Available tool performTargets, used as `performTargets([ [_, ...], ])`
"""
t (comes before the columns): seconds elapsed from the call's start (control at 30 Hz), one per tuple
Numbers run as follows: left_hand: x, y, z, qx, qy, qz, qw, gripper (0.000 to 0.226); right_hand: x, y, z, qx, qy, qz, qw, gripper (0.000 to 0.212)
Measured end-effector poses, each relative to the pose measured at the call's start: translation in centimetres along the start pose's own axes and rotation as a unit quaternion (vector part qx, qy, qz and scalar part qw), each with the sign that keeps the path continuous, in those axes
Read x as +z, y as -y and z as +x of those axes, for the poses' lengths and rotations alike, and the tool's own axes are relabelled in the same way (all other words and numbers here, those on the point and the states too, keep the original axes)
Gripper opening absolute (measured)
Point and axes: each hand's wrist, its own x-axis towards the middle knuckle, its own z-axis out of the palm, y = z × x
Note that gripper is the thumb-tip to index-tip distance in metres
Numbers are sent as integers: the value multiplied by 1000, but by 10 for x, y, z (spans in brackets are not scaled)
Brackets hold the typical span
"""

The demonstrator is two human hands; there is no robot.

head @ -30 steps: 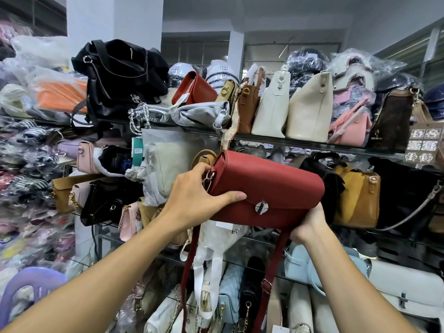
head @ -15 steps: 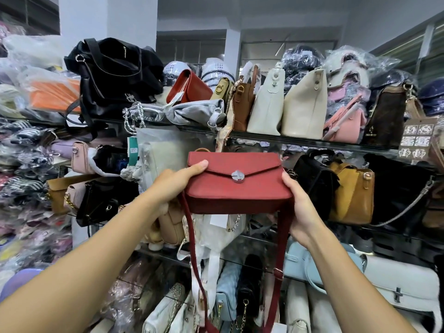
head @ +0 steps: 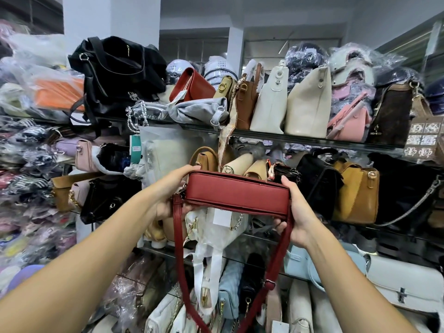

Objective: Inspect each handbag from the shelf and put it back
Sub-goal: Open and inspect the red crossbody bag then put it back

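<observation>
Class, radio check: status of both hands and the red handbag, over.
Left hand, right hand grip red handbag by its ends. Strap hangs below. Tan bags crowd close behind it.

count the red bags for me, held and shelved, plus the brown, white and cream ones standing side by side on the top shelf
red bags: 2, the held bag and the top-shelf red bag
brown bag: 1
white bag: 1
cream bag: 1
total: 5

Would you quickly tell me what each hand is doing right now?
Left hand: closed, gripping the left end of the red handbag.
Right hand: closed, gripping the bag's right end.
</observation>
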Motion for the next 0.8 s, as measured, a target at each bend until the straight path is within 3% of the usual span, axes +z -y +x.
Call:
performTargets([
  [0.17,2,-5,-6,-7,13,-26,1000,61,-6,0,6,41,-16,19,999,69],
  [0.37,2,-11,-7,-16,16,-26,999,62,-13,-2,10,85,5,47,995,74],
  [0.8,-4,-6,-3,-39,41,-17,998,72,-11,-3,11,68,-19,53,996,66],
])
